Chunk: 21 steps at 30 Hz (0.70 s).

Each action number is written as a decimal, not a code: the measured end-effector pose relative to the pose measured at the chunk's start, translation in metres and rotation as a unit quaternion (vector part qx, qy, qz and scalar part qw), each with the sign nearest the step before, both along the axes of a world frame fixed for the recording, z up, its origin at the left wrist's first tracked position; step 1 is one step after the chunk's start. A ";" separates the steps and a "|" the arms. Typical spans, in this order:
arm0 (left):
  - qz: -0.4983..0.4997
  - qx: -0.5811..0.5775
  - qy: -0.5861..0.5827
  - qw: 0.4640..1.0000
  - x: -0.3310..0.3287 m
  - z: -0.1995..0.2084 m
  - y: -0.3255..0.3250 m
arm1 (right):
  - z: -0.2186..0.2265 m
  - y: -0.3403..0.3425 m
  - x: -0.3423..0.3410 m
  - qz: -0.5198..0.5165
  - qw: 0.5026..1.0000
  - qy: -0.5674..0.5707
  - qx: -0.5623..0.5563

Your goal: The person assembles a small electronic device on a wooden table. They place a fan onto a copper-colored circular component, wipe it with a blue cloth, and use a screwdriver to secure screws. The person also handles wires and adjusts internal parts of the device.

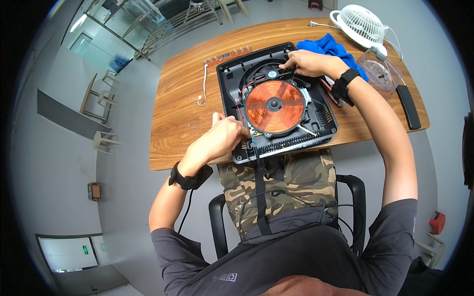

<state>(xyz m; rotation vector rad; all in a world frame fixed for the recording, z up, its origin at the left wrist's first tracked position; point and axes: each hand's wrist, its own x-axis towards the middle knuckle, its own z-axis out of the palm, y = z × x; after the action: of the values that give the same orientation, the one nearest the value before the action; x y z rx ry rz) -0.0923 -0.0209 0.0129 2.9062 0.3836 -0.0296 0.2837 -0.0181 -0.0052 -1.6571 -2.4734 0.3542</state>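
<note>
Rectangular black plastic casing (228, 89): lying with interior exposed on the brown wood-grain tabletop (173, 113), at the near edge, between both hands.
Round copper-coloured coil (261, 106): seated flat inside the casing, facing up.
Round black cooling fan (272, 74): also inside, just beyond the coil.
Left hand (229, 133): fingers bent down into the near left corner, close to a thin blue wire (254, 140); fingertips hidden, so no telling firmness of grip or presence of anything between them.
Right hand (308, 63): over the far right part of the casing, index finger stretched toward the fan, touching or just above; nothing visibly held, but underside hidden, so degree of closure unclear.
Left of casing: small pale pieces (191, 126), loose on the wood.
Right of casing: crumpled blue cloth (328, 47), clear plastic container (368, 64).
Step in hand: probably fitting, freeing or checking internal parts; impossible to say which.
Next move: likely calling for fine fingertip control in the near left corner, a steady casing and no strain on thin wiring.
</note>
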 end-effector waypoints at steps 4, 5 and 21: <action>-0.031 -0.068 0.020 0.997 0.003 0.001 0.008 | 0.000 0.000 -0.001 0.001 1.000 0.002 0.005; -0.036 -0.090 0.023 0.995 0.005 0.001 0.012 | 0.000 0.001 0.000 0.004 1.000 0.004 0.008; -0.050 -0.152 0.203 0.966 0.023 0.004 0.022 | 0.005 -0.001 -0.006 0.000 1.000 -0.001 -0.002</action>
<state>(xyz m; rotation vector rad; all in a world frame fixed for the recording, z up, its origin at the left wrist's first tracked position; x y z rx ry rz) -0.0696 0.0015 0.0169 2.5966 0.2665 -0.6473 0.2779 -0.0194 -0.0005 -1.6601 -2.4762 0.3573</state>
